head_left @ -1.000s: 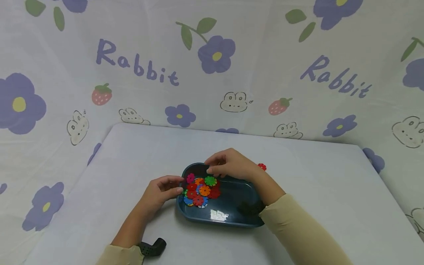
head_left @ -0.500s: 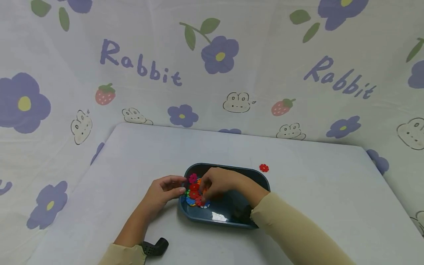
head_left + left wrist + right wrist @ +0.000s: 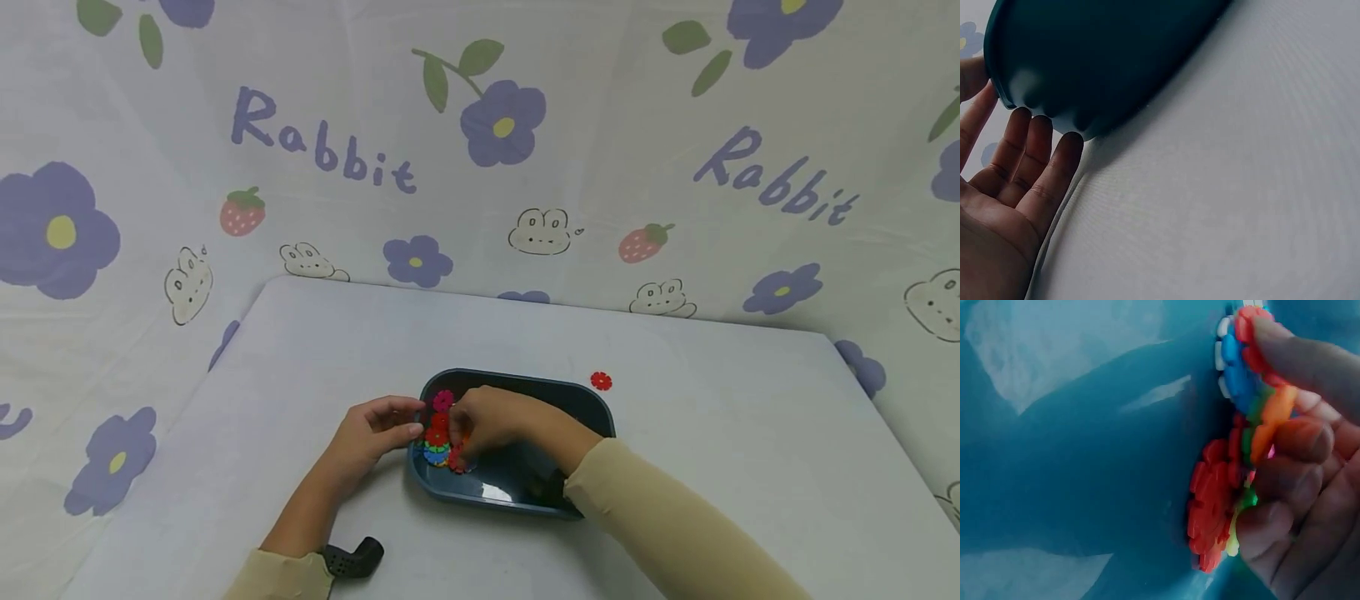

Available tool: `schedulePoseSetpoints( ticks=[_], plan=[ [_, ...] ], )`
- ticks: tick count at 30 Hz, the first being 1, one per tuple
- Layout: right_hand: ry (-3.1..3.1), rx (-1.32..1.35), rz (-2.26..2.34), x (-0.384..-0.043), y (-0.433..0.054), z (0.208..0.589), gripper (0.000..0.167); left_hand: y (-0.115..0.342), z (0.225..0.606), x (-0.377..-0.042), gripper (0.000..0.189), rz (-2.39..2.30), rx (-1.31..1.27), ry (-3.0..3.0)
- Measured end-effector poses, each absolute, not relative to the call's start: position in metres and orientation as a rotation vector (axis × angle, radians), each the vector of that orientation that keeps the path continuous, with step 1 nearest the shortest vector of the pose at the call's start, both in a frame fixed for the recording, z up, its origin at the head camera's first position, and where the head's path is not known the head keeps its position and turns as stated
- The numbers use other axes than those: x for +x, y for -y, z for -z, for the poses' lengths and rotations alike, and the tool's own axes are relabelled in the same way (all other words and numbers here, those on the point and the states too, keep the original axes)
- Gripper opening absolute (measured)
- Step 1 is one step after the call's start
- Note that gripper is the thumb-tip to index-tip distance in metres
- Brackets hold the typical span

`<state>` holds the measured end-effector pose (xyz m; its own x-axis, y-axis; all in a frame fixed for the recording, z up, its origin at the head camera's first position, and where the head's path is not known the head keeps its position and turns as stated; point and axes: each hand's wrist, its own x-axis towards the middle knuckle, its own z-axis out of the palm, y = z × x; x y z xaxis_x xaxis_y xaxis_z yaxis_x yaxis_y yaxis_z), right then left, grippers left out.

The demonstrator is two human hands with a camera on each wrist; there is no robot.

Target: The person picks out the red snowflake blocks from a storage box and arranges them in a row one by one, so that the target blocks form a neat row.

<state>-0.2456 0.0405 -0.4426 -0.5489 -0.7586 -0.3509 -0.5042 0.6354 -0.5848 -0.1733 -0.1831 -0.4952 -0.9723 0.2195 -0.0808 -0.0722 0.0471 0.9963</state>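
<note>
down from the tray's far rim, the right hand is among flower discs at the left end, thumb on a red disc; whether pinched is unclear. with the left hand loosely touching the wall, lift one disc cleanly.

From the head, I am looking forward and down at the tray. From the left wrist, I am peeking close at its outside; from the right, very close inside, sharing the flower-shaped discs with the head view.
</note>
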Motion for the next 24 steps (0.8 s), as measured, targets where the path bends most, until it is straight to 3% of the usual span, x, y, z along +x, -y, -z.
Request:
schedulePoseSetpoints(
  ticks=[7, 13, 19, 24],
  plan=[
    [-2.200, -1.024, 0.823, -0.253, -0.052, 0.438, 0.012, 0.181, 0.496, -0.174, 0.045, -2.017, 0.134, -2.111],
    [-2.162, -0.898, 1.054, -0.257, -0.066, 0.424, 0.012, 0.180, 0.495, -0.175, 0.045, -2.010, 0.114, -2.121],
    [-2.100, -0.745, 1.278, -0.260, -0.087, 0.407, 0.031, 0.181, 0.496, -0.175, 0.046, -2.020, 0.112, -2.118],
    [-2.119, -0.640, 1.392, -0.264, -0.106, 0.399, 0.034, 0.183, 0.498, -0.175, 0.044, -2.026, 0.147, -2.120]
  ],
)
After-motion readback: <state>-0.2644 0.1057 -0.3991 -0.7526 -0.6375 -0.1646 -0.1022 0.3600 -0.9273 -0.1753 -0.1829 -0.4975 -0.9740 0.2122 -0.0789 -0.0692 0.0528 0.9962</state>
